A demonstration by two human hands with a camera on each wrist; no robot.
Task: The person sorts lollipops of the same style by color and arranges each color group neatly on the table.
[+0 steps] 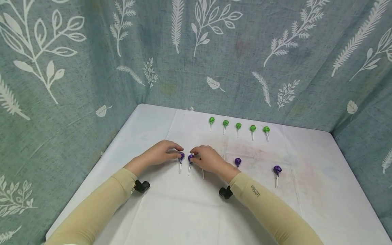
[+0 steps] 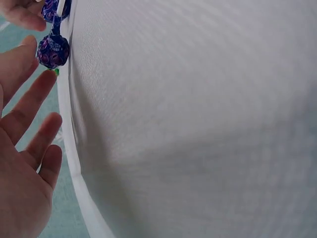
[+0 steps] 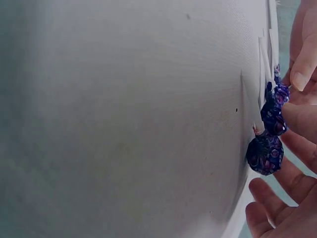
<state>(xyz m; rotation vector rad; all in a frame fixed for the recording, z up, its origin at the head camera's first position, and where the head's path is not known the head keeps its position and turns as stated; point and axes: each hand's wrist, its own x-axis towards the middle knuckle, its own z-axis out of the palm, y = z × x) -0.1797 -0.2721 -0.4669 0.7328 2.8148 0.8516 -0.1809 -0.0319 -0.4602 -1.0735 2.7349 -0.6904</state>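
Observation:
My left hand (image 1: 159, 153) has its thumb and index finger at the head of a purple-wrapped lollipop (image 1: 181, 156), whose white stick points toward me. Just to its right, my right hand (image 1: 209, 158) pinches the head of another purple lollipop (image 1: 191, 158) between thumb and index finger. Both lollipops lie side by side on the white tablecloth, a small gap between them. In the left wrist view, the left thumb and index fingertip meet the purple wrapper (image 2: 53, 51). A third purple lollipop (image 3: 265, 154) lies beneath the right hand; only its stick shows in the head view.
Two more purple lollipops, one (image 1: 238, 162) beside the right wrist and one (image 1: 277, 170) farther right, lie on the cloth-covered table (image 1: 183, 211). Several green lollipops (image 1: 238, 126) form a row at the back. A leaf-patterned curtain (image 1: 196, 78) surrounds the table's far sides.

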